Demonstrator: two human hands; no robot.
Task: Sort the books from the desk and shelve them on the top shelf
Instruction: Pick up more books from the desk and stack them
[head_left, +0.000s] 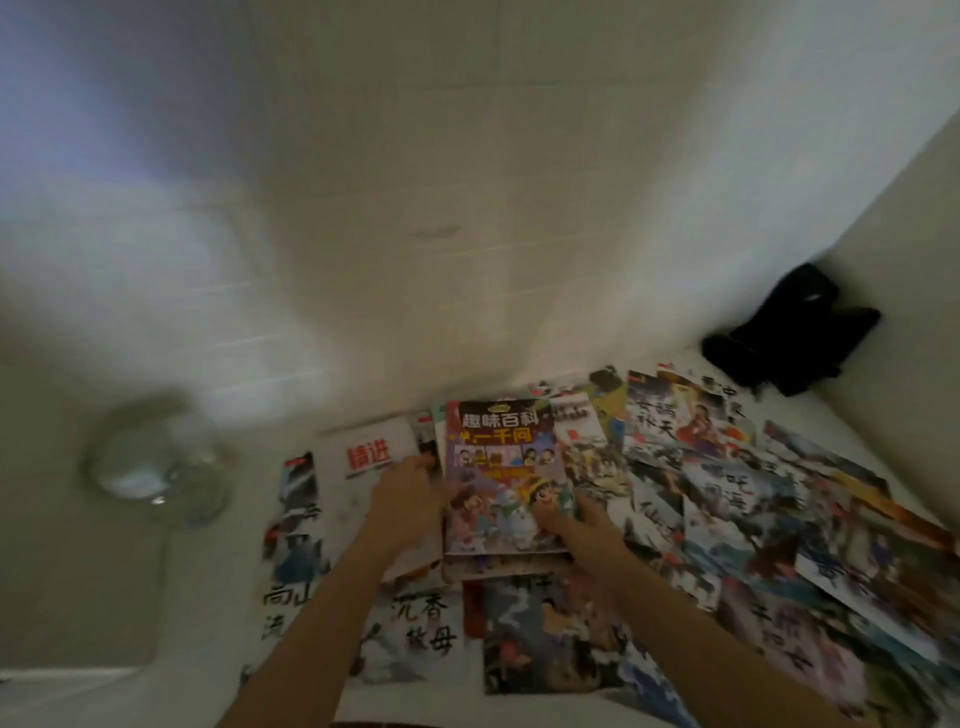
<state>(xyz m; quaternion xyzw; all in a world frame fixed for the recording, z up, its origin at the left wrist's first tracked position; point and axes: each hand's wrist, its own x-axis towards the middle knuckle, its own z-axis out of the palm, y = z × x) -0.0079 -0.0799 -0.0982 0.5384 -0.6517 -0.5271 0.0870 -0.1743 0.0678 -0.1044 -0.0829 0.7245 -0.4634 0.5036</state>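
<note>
Both my hands hold a small stack of books above the desk. The top book (501, 457) has a colourful cartoon cover with a purple border and yellow title. My left hand (408, 491) grips the stack's left edge. My right hand (576, 525) grips its lower right corner, thumb on the cover. Under it lie several thin picture books (727, 499) spread over the white desk (524, 371), and a white book with red characters (369, 452) lies to the left. The frame is blurred.
A clear glass bowl (156, 467) stands at the left near the wall. A black object (795, 332) sits in the back right corner. White walls close off the back and the right side.
</note>
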